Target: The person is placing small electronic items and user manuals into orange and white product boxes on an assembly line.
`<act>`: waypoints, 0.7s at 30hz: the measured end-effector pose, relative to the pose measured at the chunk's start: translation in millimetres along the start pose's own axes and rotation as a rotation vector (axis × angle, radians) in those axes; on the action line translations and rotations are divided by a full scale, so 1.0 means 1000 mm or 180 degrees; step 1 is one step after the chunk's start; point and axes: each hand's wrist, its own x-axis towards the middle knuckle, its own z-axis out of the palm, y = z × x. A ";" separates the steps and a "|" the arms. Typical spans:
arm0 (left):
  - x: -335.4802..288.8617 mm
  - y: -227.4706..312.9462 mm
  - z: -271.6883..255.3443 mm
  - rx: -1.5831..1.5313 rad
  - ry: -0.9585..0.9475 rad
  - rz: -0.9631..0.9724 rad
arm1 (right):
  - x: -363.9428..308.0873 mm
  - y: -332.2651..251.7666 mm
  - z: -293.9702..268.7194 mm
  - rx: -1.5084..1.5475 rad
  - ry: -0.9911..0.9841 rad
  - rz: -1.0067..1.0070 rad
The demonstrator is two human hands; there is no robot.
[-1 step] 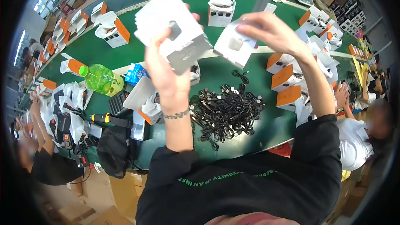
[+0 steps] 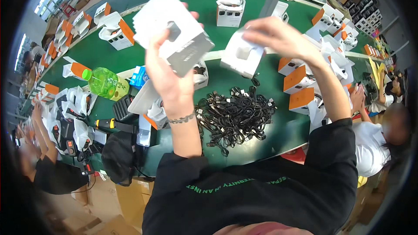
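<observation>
Just below the raised hands, a tangle of black cables is lying on the green surface. The left hand is clenching its grip on a white cardboard insert, held high; the right hand is pinching a second white insert beside it. Both are hanging over the pile, so a slipping grip could drop one into the cables, or against the open white box beyond.

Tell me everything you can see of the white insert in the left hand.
The white cardboard insert is a flat, folded sheet with a squarish cut-out near its middle and a grey underside showing at its lower edge. The left hand holds it raised and tilted above the green table, thumb through the cut-out. Nothing else touches it.
</observation>
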 end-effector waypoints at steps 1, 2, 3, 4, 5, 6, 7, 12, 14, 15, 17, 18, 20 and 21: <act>0.002 0.006 0.001 0.0024 0.0107 0.0185 | 0.005 0.011 0.020 -0.0283 0.0293 -0.0518; 0.004 0.010 0.003 0.0048 0.0216 0.0376 | 0.003 0.015 0.030 -0.0713 0.0301 -0.0533; 0.006 0.012 0.001 0.0087 0.0207 0.0383 | 0.013 0.017 0.037 -0.0713 0.0506 -0.0778; 0.005 0.015 -0.003 0.0068 0.0070 0.0432 | 0.023 0.019 0.044 -0.0699 0.0702 -0.1018; 0.004 0.018 -0.005 0.0048 -0.0068 0.0481 | 0.038 0.017 0.044 -0.0436 0.0901 -0.0997; 0.000 0.027 -0.011 0.0099 -0.0020 0.0506 | 0.053 0.011 0.047 -0.0150 0.1059 -0.0993; 0.000 0.034 -0.015 0.0055 -0.0017 0.0704 | 0.057 -0.009 0.044 -0.0430 0.1099 -0.0895; -0.013 0.061 -0.018 0.0644 0.0450 0.1511 | 0.066 -0.029 0.097 -0.1516 0.1115 -0.0985; -0.011 0.053 -0.010 0.0663 0.0419 0.1388 | 0.074 -0.017 0.106 -0.2119 0.1200 -0.1110; -0.010 0.049 -0.007 0.0705 0.0404 0.1273 | 0.074 -0.021 0.102 -0.2123 0.1211 -0.1096; -0.008 0.037 -0.010 0.0568 0.0192 0.0903 | 0.066 -0.034 0.080 -0.1676 0.1505 -0.1267; -0.006 0.028 -0.007 0.0474 0.0069 0.0630 | 0.059 -0.032 0.062 -0.1488 0.1699 -0.1192; -0.004 0.009 -0.006 0.0681 0.0347 0.0489 | 0.032 -0.036 0.022 0.0044 0.1741 -0.0811; -0.003 -0.003 -0.002 0.0771 0.0163 0.0273 | 0.017 -0.038 0.008 0.0081 0.1811 -0.0766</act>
